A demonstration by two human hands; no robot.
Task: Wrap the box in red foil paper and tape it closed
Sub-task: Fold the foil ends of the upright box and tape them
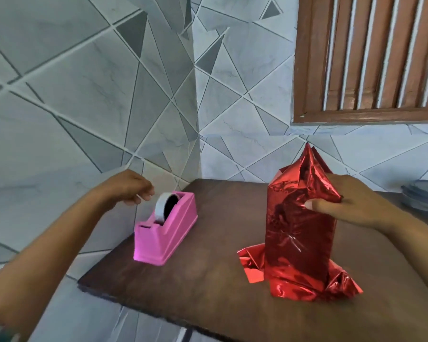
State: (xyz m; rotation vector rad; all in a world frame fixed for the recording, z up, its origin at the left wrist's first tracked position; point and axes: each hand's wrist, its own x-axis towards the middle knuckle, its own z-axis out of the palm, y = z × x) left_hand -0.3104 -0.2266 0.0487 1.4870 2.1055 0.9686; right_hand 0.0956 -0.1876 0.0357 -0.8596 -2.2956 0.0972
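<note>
Box position: foil-wrapped box [297, 233] stands upright on the right half of the table [208, 280], well apart from the tape dispenser [168, 233].
Foil state: red foil paper [341, 285] covers every visible face; loose ends spread crumpled onto the table at the base, and the top end rises in a creased peak.
Right hand: right hand [353, 206] pinches the upper foil, thumb [319, 206] pressed on the near face, fingers behind the gathered flap.
Left hand: left hand [129, 186] hovers just behind the tape roll [161, 206], fingers curled downward; cannot tell whether they hold tape or touch the roll.
Tape dispenser: pink, on the left part of the table, roll seated in its cradle, cutter end toward the camera.
Table: dark wood, set into a corner.
Surroundings: tiled wall [84, 95] with a grey triangle pattern; brown louvred shutter [371, 58] at upper right; stacked plates [423, 198] at the right edge.
</note>
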